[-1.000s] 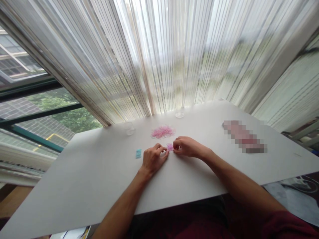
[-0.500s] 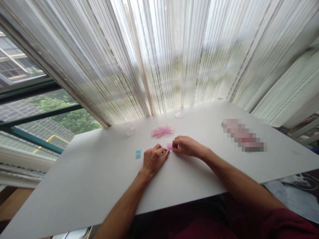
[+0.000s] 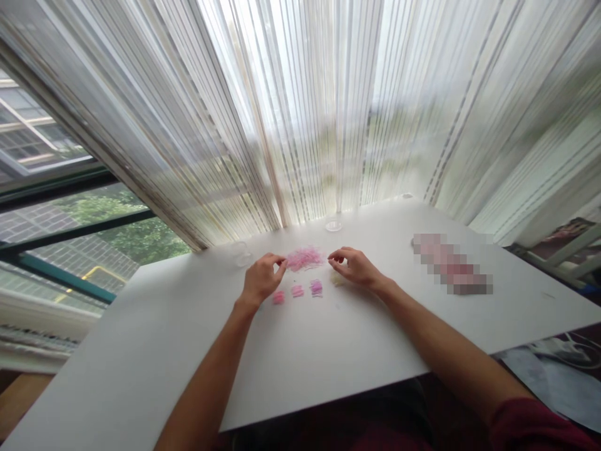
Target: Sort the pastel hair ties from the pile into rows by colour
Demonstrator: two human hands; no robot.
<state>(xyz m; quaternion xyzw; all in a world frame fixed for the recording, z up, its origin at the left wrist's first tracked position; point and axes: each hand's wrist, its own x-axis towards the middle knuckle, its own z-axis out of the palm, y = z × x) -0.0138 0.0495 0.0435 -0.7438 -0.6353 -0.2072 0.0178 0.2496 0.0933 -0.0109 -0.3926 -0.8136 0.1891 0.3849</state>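
Clear dish [image 3: 333, 226] behind pink pile [image 3: 305, 257], contents unclear; left hand [image 3: 261, 277], right hand [image 3: 359, 268]: fingers [image 3: 280, 270] nearly together, hold unclear

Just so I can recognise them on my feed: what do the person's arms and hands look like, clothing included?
The left hand and right hand are ungloved, with no ring, watch or bracelet visible. Both forearms are uncovered. A plain dark red sleeve shows on the right arm; the left sleeve isn't clearly visible.
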